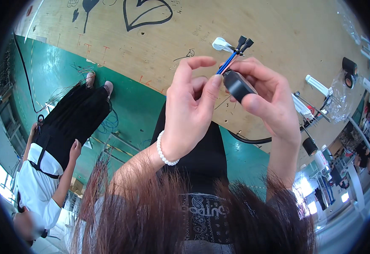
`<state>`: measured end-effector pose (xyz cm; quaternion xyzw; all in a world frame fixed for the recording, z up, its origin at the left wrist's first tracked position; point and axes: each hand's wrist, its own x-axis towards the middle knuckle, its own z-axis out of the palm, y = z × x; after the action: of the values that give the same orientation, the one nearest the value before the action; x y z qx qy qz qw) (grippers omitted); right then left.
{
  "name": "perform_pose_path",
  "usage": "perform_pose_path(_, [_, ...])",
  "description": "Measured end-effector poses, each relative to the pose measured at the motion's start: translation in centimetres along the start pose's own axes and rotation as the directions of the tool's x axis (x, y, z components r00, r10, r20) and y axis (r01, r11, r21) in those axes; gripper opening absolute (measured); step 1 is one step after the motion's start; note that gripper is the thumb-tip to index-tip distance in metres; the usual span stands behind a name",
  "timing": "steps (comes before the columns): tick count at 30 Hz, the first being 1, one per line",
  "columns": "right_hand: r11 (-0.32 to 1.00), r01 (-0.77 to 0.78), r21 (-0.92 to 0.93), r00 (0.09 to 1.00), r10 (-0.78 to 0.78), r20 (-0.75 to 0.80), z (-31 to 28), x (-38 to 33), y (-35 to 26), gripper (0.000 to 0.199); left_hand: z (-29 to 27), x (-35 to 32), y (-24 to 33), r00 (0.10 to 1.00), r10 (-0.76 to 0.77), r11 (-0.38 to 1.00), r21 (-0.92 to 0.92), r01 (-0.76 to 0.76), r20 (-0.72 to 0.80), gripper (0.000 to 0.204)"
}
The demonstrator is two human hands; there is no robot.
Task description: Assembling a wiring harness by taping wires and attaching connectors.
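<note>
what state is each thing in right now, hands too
black part, held up off the table
right hand, closed around the black part
blue and pink wires, bunched together
black connectors, side by side atop the wires
left hand, thumb at the wires, index finger extended
bead bracelet, worn
clear plastic, crumpled

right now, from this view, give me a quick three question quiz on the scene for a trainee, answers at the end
1. Multiple choice: which wrist wears the white beaded bracelet?
A) left
B) right
C) both

2. True or false: the right hand holds the black rounded part.

3. Fill in the blank: past the thumb of the left hand, the blue and pink wires lead to connectors whose colour is ____.

Key: 1. A; 2. true; 3. black
</note>
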<state>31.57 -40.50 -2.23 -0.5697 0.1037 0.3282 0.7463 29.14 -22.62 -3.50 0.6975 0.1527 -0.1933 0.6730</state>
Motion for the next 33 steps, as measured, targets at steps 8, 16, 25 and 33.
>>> perform_pose_path(8, [0.992, 0.035, 0.12, 0.979, -0.009, -0.206, 3.3, -0.2, 1.5, 0.044, 0.3, -0.6, 0.7, 0.979, -0.194, 0.926, -0.318, 0.205, 0.067, 0.016])
perform_pose_path(16, [0.845, 0.324, 0.425, 0.945, -0.31, -0.105, 3.5, 4.0, 7.4, 0.059, -1.6, 0.4, 1.9, 0.855, -0.389, 0.743, -0.432, 0.512, 0.344, 0.023])
perform_pose_path(25, [0.88, 0.415, -0.231, 0.873, -0.456, -0.172, 3.8, -1.6, 2.8, 0.029, -1.5, -0.3, -1.4, 0.973, 0.23, 0.956, 0.182, -0.228, 0.011, 0.003])
perform_pose_path(33, [0.934, 0.293, 0.203, 0.851, -0.158, -0.5, 6.8, 2.6, 5.8, 0.035, -3.3, -2.0, -3.7, 0.92, 0.346, 0.89, 0.246, -0.384, 0.185, 0.006])
